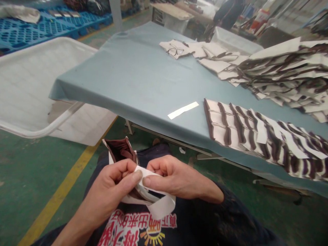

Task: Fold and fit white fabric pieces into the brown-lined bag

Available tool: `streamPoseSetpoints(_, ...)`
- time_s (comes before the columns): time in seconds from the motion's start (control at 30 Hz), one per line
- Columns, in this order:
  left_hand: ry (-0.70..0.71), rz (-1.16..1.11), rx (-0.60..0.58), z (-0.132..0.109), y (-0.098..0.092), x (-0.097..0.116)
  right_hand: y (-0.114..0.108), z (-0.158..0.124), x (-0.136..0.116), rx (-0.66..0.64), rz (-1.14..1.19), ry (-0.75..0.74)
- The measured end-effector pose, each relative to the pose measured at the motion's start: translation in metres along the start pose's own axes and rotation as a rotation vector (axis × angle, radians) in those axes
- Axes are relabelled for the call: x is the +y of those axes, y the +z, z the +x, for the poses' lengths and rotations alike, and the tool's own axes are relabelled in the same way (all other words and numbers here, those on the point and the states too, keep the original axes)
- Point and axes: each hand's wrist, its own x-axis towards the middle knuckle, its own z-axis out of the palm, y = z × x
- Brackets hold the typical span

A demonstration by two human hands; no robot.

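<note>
The left hand and right hand pinch the white strip against the brown-lined pouch. Uneven pressure could skew the strip; its slack loop could twist.

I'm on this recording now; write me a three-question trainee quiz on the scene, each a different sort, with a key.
1. True or false: the left hand and right hand both pinch a white strip.

2. The eyeglasses lie on:
A. the floor
B. cream pieces on the table
C. the blue pallet

3. Fill in: the open pouch has a ____ lining.

Key: 1 true; 2 B; 3 brown
</note>
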Motion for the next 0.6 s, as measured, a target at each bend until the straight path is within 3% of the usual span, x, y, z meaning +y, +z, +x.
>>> streamPoseSetpoints(0.1, -0.011, -0.043, -0.002, 0.003, -0.002, -0.003, -0.006, 0.000, 0.004, -0.014, -0.008, -0.006)
streamPoseSetpoints(0.23, -0.013, -0.051, -0.097, 0.005, -0.006, -0.007, -0.014, 0.002, 0.010, -0.041, 0.024, -0.026)
streamPoseSetpoints(0.37, -0.028, -0.031, 0.044, -0.002, 0.001, 0.003, -0.023, 0.004, 0.010, -0.079, 0.012, -0.051)
streamPoseSetpoints(0.5, 0.028, -0.003, 0.099, -0.004, 0.007, 0.006, -0.027, 0.002, 0.005, 0.025, -0.237, -0.129)
streamPoseSetpoints(0.6, 0.075, -0.017, 0.044, 0.000, 0.006, -0.001, -0.022, 0.004, 0.007, 0.106, -0.235, -0.204)
